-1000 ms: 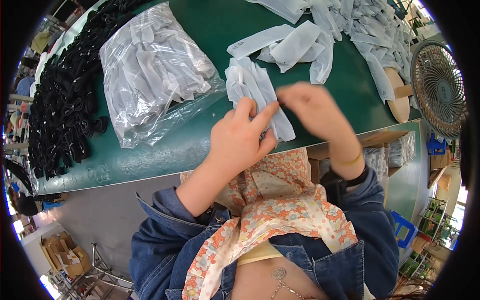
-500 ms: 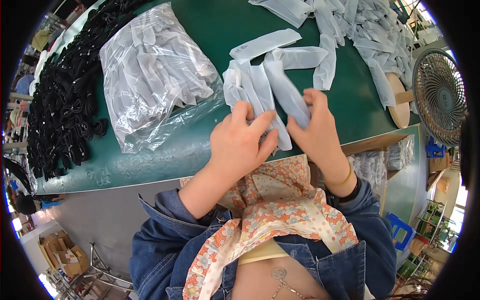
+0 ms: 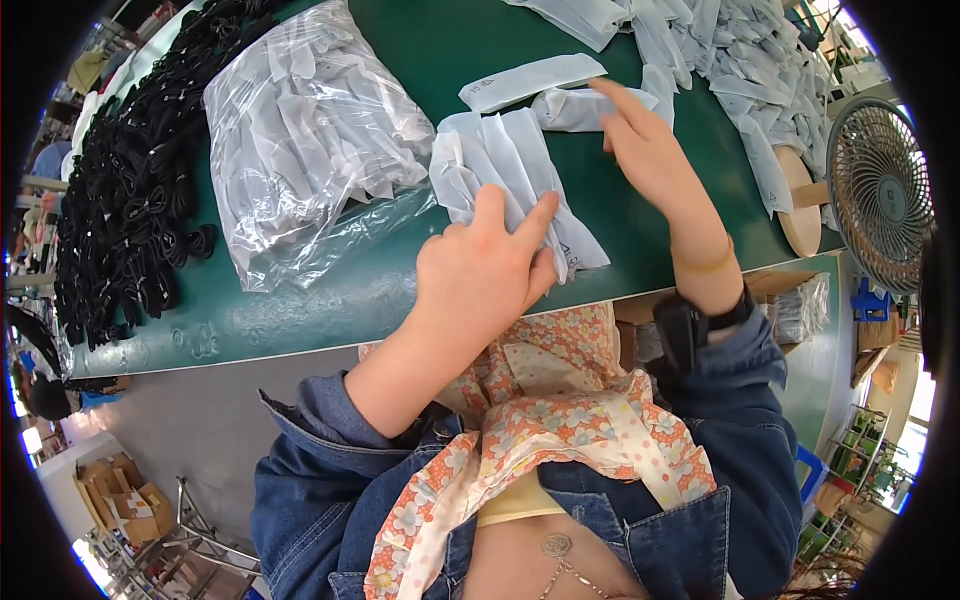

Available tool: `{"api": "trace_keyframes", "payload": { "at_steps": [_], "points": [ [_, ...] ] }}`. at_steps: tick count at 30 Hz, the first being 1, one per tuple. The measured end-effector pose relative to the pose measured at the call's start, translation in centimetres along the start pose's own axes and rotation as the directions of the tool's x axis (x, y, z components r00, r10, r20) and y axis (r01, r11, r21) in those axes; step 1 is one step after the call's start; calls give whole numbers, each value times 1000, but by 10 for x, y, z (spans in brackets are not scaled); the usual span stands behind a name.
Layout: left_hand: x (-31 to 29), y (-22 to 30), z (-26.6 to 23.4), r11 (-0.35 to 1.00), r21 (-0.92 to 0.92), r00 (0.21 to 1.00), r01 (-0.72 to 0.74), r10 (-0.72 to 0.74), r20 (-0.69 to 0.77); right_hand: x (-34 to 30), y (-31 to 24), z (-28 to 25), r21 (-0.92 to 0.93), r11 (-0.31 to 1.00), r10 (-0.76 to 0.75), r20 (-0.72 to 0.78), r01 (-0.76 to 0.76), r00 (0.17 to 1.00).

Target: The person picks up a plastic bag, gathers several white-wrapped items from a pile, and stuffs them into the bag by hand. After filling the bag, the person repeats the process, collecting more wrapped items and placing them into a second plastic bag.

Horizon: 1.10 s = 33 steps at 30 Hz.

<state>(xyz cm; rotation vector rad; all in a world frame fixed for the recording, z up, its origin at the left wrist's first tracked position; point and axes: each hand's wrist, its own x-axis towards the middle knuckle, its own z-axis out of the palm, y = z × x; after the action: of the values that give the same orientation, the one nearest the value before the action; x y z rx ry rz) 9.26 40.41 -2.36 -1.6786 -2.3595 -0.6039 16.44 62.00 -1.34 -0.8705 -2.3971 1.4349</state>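
Observation:
Slim frosted plastic pouches (image 3: 505, 155) lie side by side in a small stack near the table's front edge. My left hand (image 3: 485, 260) rests on the near part of that stack, its fingers apart and pressing lightly on top. Farther right, my right hand (image 3: 650, 155) is stretched out with its index finger extended over a loose pouch (image 3: 565, 112) lying crosswise. Nothing shows in its grasp. Just beyond lies another single pouch (image 3: 530, 82), close to that fingertip.
A large clear bag (image 3: 310, 150) full of frosted pouches lies to the left, beside a heap of black cord bundles (image 3: 130, 220). A big pouch pile (image 3: 755, 90) fills the far right, near a round wooden piece (image 3: 795, 205) and a fan (image 3: 885, 195). The table (image 3: 300, 320) is green.
My right hand has let go of a pouch, now on the stack's right side, and moved away to the far right. My left hand has stayed on the stack.

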Motion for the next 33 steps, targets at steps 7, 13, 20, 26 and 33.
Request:
{"api": "trace_keyframes", "payload": {
  "at_steps": [7, 13, 20, 26, 33],
  "points": [
    [-3, -1, 1, 1000, 24, 1000, 19, -19, 11, 0, 34, 11, -846, 467, -400, 57, 257, 915],
    [-4, -3, 7, 1000, -7, 1000, 1, -1, -26, -43, -8, 32, -280, 957, -127, -165, 77, 978],
    [-11, -8, 6, 989, -150, 999, -11, 3, -52, -22, 0, 32, -234, 970, -63, 17, 65, 998],
    [-37, -23, -2, 723, -682, 952, 110, -274, -136, -50, -9, 36, -248, 959, -157, -60, 138, 986],
    [-39, -37, -4, 398, -880, 965, 260, -117, 233, -84, -46, 71, -760, 611, -248, 85, 224, 965]
  ]
}}
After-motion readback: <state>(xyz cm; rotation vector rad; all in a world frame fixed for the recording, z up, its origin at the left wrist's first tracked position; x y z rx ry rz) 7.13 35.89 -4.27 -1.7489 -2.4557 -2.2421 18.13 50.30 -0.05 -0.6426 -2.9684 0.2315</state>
